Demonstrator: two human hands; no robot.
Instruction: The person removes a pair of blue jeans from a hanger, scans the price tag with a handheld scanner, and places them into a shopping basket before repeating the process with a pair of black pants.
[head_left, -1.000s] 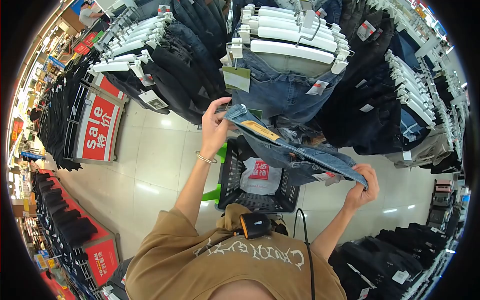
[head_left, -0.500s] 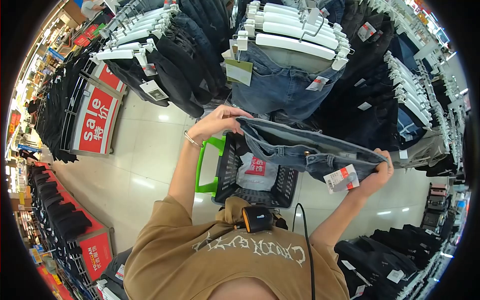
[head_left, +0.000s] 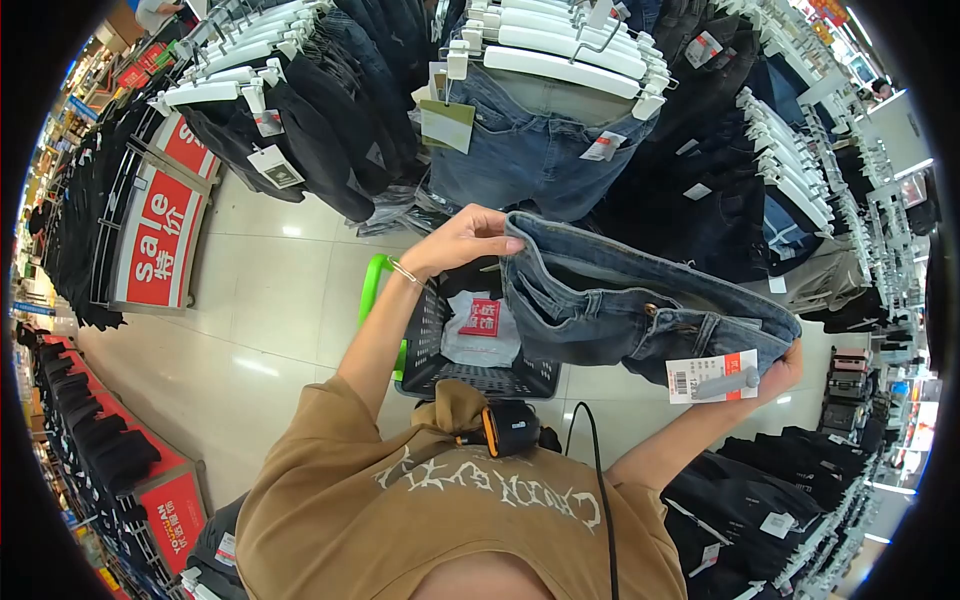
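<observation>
Faded denim jeans partly covered a perforated plastic basket. The left hand pinched one end of the curved waistband; the right hand, partly hidden, clasped the other beside a stiff card tag.

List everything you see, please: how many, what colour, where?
Jeans: 1, blue, held right of centre
Tag: 1, white-red, on jeans
Basket: 1, black-green, left of jeans
Bag: 1, white-red, in basket
Hangers: many, white, mostly top
Clothes: many, mostly dark, all around
Signs: several, red-white, left
Suitcases: several, mostly dark, right
Shirt: 1, brown, bottom centre
Device: 1, black-orange, against shirt
Cable: 1, black, over shirt
Bracelet: 1, pale, left wrist
Left hand: 1, bare, jeans' left end
Right hand: 1, bare, jeans' right end
</observation>
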